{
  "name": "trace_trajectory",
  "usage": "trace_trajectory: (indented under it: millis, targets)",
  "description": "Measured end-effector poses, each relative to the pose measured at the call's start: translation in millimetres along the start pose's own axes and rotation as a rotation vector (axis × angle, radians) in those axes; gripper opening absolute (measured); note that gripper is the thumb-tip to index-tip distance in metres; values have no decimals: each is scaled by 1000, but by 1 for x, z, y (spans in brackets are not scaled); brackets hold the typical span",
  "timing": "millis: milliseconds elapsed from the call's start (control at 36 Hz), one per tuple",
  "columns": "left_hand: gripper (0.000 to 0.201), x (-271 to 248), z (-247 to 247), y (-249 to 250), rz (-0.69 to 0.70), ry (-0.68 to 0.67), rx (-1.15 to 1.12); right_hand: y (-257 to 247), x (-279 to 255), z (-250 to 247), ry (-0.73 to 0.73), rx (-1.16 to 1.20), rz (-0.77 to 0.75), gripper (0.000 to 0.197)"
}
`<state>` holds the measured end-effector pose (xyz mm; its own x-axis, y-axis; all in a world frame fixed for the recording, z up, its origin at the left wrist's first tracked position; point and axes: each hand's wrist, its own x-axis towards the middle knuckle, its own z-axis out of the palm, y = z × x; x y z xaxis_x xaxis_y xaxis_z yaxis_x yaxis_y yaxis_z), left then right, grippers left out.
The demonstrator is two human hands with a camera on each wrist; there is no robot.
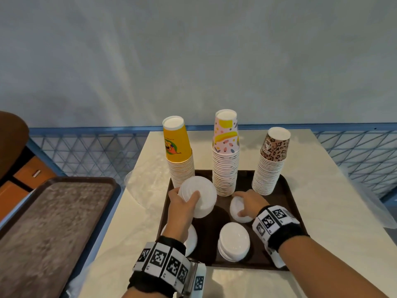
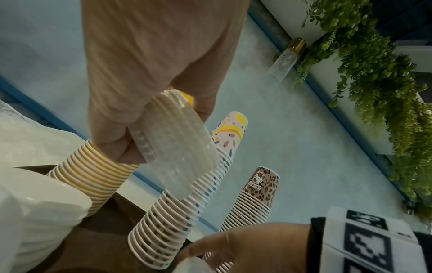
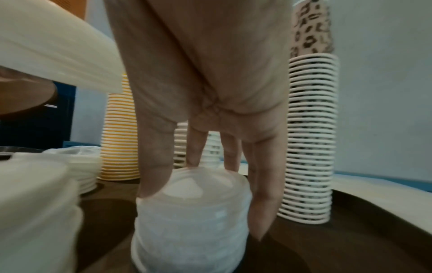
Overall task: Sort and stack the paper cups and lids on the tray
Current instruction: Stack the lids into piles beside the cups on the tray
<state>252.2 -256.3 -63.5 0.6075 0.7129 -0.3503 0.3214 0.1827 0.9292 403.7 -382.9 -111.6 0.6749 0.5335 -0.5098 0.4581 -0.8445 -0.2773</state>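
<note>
Three upside-down cup stacks stand at the back of the dark brown tray (image 1: 287, 190): yellow (image 1: 179, 155), pink banana-print (image 1: 226, 155) and leopard-print (image 1: 271, 162). My left hand (image 1: 184, 203) grips a stack of white lids (image 1: 199, 197), held tilted above the tray's left part; the left wrist view shows the lid stack (image 2: 177, 146) pinched edge-on. My right hand (image 1: 247, 204) reaches down over a smaller pile of translucent lids (image 1: 237, 209), with thumb and fingers round the lid pile (image 3: 191, 218) on the tray floor. Two more lid piles lie at the front, one central (image 1: 234, 241), one left (image 1: 191, 237).
A second, empty brown tray (image 1: 53, 222) lies to the left on a blue cart. The cream table (image 1: 322, 211) has clear plastic wrap (image 1: 146, 181) left of the tray and more at its right edge. A blue mesh fence (image 1: 86, 151) runs behind the table.
</note>
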Motion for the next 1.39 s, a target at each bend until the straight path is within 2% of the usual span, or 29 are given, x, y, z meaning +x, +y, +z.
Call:
trace_trajectory:
  millis: [250,417,500,583,667,750,889,972,1139,1389]
  targets:
    - [65,0,8,2,-35,-14,-4,53,-20,-15,21,-15,130,71]
    - [63,4,2,10,2,8,-40,47,-31,-15,87,-35,206,70]
    - [61,10,-11,15,10,44,-67,14,-37,-24,203,-80,127,61]
    - [59,16,-28,18,2,80,-119,-30,-38,-31,242,-62,-68,55]
    - [57,21,-44,20,2,84,-183,-76,-34,-30,159,-69,-233,54]
    - [56,24,-58,20,11,85,-189,-121,-25,-18,76,-117,-325,53]
    - [57,31,-82,16,8,102,-167,-158,-5,3,-52,-201,-273,57]
    - [56,37,-96,12,-1,114,-149,-163,7,15,-58,-185,-253,64]
    - [55,52,-115,3,-29,79,-98,-170,18,22,-86,-154,-208,47]
    - [62,82,-106,-6,-124,-91,82,-142,12,5,-180,-295,-142,47]
